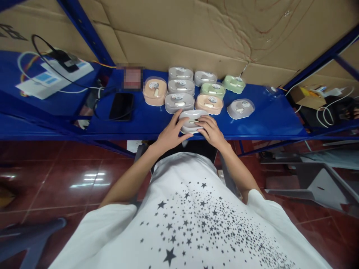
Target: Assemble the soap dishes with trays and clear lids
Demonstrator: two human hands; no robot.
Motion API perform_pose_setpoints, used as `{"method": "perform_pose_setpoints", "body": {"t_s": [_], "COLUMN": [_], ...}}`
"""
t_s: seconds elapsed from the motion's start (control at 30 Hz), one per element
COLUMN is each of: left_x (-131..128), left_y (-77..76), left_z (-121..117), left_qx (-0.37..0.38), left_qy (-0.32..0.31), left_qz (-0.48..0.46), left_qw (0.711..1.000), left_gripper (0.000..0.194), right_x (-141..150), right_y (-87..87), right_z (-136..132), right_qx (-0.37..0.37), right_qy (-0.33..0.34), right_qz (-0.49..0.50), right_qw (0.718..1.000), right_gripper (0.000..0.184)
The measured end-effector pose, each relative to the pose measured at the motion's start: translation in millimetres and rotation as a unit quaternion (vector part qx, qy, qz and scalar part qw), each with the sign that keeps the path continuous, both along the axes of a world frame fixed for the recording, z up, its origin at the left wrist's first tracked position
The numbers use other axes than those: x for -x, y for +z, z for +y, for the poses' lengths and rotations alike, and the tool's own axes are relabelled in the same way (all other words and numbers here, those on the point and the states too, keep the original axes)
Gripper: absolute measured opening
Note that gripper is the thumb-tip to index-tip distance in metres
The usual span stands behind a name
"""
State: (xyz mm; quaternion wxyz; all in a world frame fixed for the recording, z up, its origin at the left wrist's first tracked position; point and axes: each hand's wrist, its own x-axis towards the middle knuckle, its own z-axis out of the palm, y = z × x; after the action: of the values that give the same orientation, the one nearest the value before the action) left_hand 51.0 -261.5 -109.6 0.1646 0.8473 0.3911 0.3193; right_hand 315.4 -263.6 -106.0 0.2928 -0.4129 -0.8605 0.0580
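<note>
A grey plastic box [192, 114] with a clear domed lid sits at the front edge of the blue shelf. My left hand [171, 133] grips its left side, thumb toward the front and fingers along the far rim. On the other side, my right hand [212, 133] has its fingers over the right part of the lid. Just behind stand more lidded boxes of the same shape: a grey box [172, 106], an orange box [207, 108] and a green box [206, 92]. A separate grey box [240, 108] lies to the right.
Another orange box [155, 98] stands at the left of the group, near a black phone [121, 107]. Cables and a white power strip [42, 87] lie farther left. Cardboard [168, 33] backs the blue shelf [151, 125]. A small carton [307, 100] stands at the right.
</note>
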Motion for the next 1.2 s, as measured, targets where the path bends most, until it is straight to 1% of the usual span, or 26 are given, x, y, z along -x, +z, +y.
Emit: {"method": "perform_pose_setpoints", "body": {"t_s": [0.2,0.33,0.43,0.5,0.57,0.6,0.63,0.67,0.73,0.8,0.83,0.9,0.93,0.97,1.03,1.1,1.17,1.2], "left_x": [1,1,0,-1,-1,-1,0,0,0,-1,-2,-4,-5,-6,-7,-8,-8,-9], "left_y": [0.1,-2.5,-5.0,-6.4,-7.2,-7.3,-7.2,-6.8,-5.3,-3.8,-3.2,-2.7,-2.8,-3.0,-3.4,-3.6,-3.6,-3.7], "left_z": [0,-1,0,0,0,0,0,0,-1,-3,-4,-6,-7,-7,-8,-9,-10,-10], "left_qx": [0.004,-0.006,-0.021,-0.025,-0.029,-0.03,-0.03,-0.029,-0.024,-0.023,-0.025,-0.029,-0.031,-0.033,-0.038,-0.043,-0.046,-0.048], "left_qy": [0.002,0.012,0.022,0.022,0.022,0.022,0.021,0.02,0.02,0.024,0.028,0.039,0.047,0.053,0.063,0.066,0.069,0.072], "left_qz": [0.013,0.018,0.022,0.028,0.033,0.034,0.036,0.036,0.037,0.043,0.048,0.055,0.057,0.058,0.059,0.059,0.059,0.061], "left_qw": [1.0,1.0,0.999,0.999,0.999,0.999,0.999,0.999,0.999,0.998,0.998,0.997,0.997,0.996,0.996,0.995,0.995,0.994], "left_gripper": [0.057,0.051,0.051,0.052,0.052,0.052,0.051,0.051,0.049,0.048,0.048,0.048,0.048,0.048,0.047,0.046,0.046,0.046], "right_x": [0,1,3,5,5,3,-1,-8,-36,-81,-108,-166,-193,-217,-253,-271,-276,-277], "right_y": [1.8,2.5,2.8,2.7,1.9,1.3,0.8,0.7,2.4,8.1,12.7,23.8,29.6,34.8,41.8,42.8,39.3,36.8], "right_z": [-1,-3,-4,-5,-6,-6,-5,-2,7,24,35,62,75,89,114,133,148,153], "right_qx": [-0.003,-0.01,-0.007,-0.004,-0.02,-0.037,-0.058,-0.083,-0.142,-0.207,-0.233,-0.241,-0.218,-0.172,-0.073,0.003,0.043,0.055], "right_qy": [-0.013,-0.02,-0.014,0.0,0.006,-0.006,-0.033,-0.075,-0.18,-0.268,-0.293,-0.363,-0.406,-0.449,-0.523,-0.555,-0.555,-0.55], "right_qz": [0.006,-0.047,-0.057,-0.04,-0.013,0.012,0.046,0.089,0.173,0.208,0.195,0.153,0.133,0.106,0.06,0.028,0.016,0.016], "right_qw": [1.0,0.999,0.998,0.999,1.0,0.999,0.997,0.99,0.958,0.918,0.907,0.887,0.877,0.871,0.847,0.831,0.831,0.833], "right_gripper": [0.048,0.043,0.046,0.045,0.045,0.046,0.049,0.052,0.06,0.065,0.065,0.06,0.057,0.054,0.056,0.066,0.074,0.072]}}
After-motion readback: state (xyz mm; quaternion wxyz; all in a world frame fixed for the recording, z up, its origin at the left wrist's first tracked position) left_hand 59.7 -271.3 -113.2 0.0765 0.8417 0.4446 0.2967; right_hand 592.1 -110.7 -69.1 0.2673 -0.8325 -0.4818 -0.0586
